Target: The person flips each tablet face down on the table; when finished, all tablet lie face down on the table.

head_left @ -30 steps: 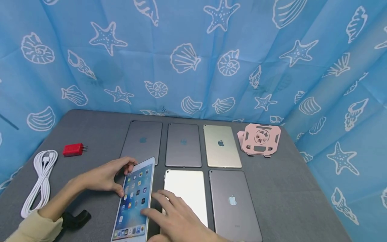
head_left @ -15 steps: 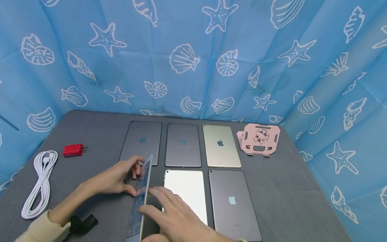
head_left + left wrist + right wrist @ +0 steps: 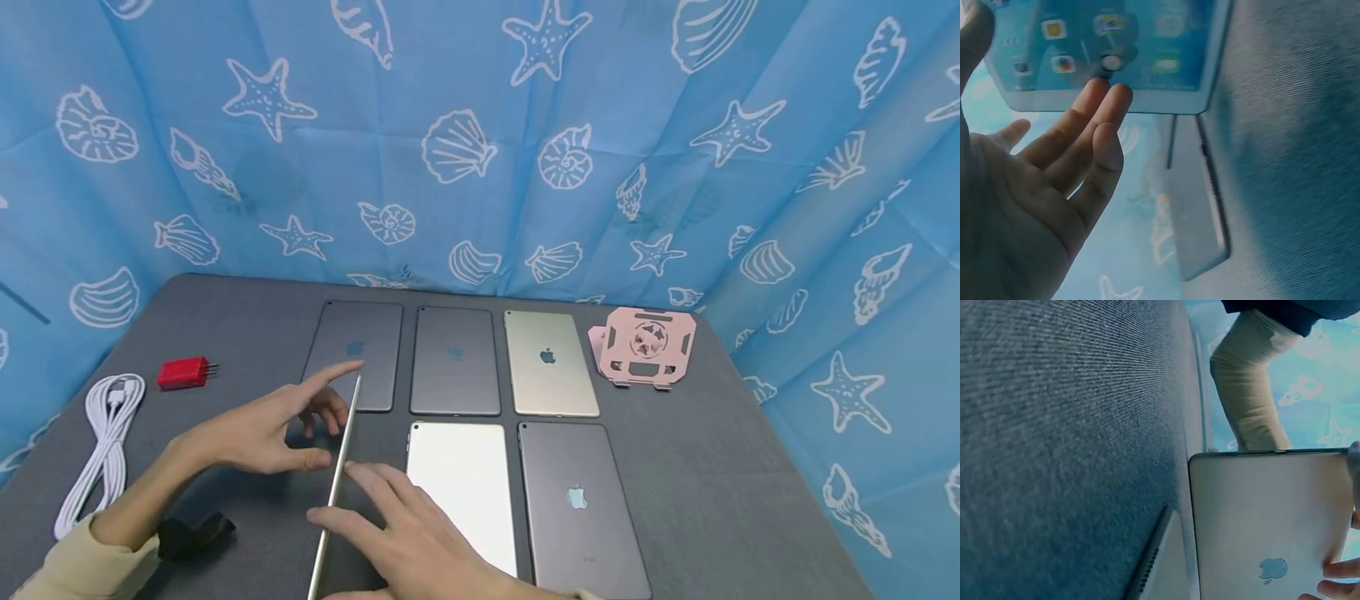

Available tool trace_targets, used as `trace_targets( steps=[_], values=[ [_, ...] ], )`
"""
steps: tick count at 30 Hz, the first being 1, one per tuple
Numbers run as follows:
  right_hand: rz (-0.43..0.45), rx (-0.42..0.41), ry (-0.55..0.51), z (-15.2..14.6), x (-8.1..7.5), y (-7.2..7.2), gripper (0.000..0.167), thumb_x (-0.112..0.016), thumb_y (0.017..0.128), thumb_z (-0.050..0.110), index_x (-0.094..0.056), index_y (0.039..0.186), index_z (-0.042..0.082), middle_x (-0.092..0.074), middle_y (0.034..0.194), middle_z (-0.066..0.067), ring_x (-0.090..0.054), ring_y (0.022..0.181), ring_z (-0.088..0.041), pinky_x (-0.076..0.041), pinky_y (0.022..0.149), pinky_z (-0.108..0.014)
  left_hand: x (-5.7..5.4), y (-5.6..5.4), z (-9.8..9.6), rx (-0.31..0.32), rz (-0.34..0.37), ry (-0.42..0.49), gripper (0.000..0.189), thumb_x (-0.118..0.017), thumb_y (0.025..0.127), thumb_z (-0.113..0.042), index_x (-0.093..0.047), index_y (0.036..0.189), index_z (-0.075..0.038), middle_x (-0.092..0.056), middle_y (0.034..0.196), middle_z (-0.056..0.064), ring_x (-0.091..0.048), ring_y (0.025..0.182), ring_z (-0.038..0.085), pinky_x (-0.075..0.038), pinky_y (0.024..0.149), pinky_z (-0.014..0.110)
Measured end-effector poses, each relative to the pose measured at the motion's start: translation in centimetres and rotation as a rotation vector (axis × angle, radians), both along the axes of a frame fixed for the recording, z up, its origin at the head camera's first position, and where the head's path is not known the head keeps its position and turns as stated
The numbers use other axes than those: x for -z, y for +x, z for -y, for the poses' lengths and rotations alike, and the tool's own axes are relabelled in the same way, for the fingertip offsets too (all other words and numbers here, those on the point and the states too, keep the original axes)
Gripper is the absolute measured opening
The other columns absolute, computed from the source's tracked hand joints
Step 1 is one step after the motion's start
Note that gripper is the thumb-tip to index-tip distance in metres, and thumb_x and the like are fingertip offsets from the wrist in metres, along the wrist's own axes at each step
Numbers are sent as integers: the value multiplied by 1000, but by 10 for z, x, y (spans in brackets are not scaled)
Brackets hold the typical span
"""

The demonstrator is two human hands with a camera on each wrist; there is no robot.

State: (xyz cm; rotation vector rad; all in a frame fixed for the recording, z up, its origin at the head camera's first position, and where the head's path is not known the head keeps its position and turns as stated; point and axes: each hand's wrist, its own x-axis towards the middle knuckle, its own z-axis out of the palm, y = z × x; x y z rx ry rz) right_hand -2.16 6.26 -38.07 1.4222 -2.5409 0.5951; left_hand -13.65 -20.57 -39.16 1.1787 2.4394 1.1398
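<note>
A white-framed tablet (image 3: 343, 450) stands on edge, seen almost edge-on in the head view. My right hand (image 3: 427, 529) grips its upper edge, index finger over the screen side and other fingers on the back. The right wrist view shows its silver back (image 3: 1241, 506) with an apple logo and fingertips on it. My left hand (image 3: 273, 425) is spread on the screen side, thumb apart from the glass. In the left wrist view several fingers overlap the lit screen (image 3: 1154, 37); whether they touch it cannot be told. A pale tablet (image 3: 461, 492) lies right of the upright one.
A grey tablet (image 3: 585, 533) lies front right. Behind are two dark tablets (image 3: 367, 329) (image 3: 453, 379) and a gold one (image 3: 551, 371). A pink stand (image 3: 648, 346) sits back right. A red charger (image 3: 182, 372) and white cable (image 3: 112, 454) lie left, before a blue curtain (image 3: 480, 208).
The tablet has turned from showing its screen, through a steep tilt, to edge-on. My left hand has loosened from its far left corner and spread its fingers; my right hand has shifted slightly left.
</note>
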Motion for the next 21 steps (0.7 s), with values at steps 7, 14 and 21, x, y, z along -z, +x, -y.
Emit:
trace_targets(
  steps=[7, 14, 21],
  values=[
    [-79, -16, 13, 10, 8, 0, 87, -73, 92, 50, -29, 162, 24, -27, 167, -9, -45, 140, -19, -47, 109, -27, -7, -1, 6, 15, -66, 34, 89, -67, 96, -52, -21, 163, -16, -71, 107, 0, -66, 94, 5, -54, 69, 27],
    [-77, 0, 58, 16, 17, 1, 102, -73, 91, 53, -15, 165, 12, -30, 167, -10, -50, 134, -19, -50, 103, -25, -7, 0, 14, 47, -24, 59, 87, -71, 96, -38, -20, 163, -15, -71, 114, 4, -66, 100, 3, -55, 72, 29],
    [25, 9, 152, 15, 24, -1, 100, -59, 99, 55, 3, 165, 13, -43, 158, -7, -51, 134, -18, -52, 101, -27, -6, 0, 21, 53, 40, 92, 87, -68, 97, -44, -20, 162, -12, -70, 117, -1, -67, 102, 5, -55, 75, 29]
  ],
)
